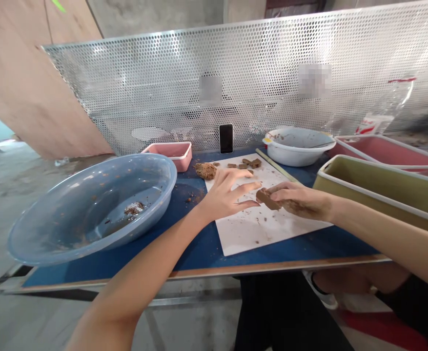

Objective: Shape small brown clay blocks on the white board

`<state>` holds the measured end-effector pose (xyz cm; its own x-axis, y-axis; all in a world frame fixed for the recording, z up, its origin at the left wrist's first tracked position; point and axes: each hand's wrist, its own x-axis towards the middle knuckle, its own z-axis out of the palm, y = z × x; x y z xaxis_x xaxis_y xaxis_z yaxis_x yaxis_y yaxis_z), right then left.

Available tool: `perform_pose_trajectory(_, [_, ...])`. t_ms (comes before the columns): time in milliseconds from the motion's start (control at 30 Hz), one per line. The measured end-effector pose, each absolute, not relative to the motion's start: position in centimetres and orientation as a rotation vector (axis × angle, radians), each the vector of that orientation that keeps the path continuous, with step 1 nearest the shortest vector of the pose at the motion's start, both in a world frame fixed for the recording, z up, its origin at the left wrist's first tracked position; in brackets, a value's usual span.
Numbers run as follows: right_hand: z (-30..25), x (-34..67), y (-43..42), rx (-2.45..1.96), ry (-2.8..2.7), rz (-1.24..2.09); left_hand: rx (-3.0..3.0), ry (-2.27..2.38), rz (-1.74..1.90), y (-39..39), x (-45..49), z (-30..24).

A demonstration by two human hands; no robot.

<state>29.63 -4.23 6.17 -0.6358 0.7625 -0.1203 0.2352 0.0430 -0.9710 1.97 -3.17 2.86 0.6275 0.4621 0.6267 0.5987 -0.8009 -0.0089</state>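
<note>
In my right hand [297, 199] is a brown clay block [268, 199], gripped at its right end above a white board [243, 239]. Brown smears cover the fingers and side of that hand. My left hand [230, 192] hovers just left of the block, fingers spread and holding nothing. Several small brown clay pieces [252, 163] lie at the far side of the board, and crumbs are scattered over it. A rough brown lump [205, 170] rests at the board's far left corner, partly behind my left hand.
A large blue basin [89, 209] with wet residue stands at left. Behind are a pink tub [184, 155], an upright phone [226, 138] and a white basin [297, 153]. At right are an olive planter box [375, 180], a pink box [393, 148] and a plastic bottle [387, 109]. A perforated metal panel [162, 87] closes the back.
</note>
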Motion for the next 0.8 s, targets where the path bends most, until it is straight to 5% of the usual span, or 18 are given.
perform_pose_trajectory(367, [6.0,29.3,-3.9,-0.914,-1.972,1.800,-2.609,-0.540,-0.706,-3.4,1.7,3.1])
perform_pose_trajectory(800, [5.8,29.3,-3.7,-0.920,-1.926,1.807,-2.159,-0.263,-0.852,-2.7,1.7,2.4])
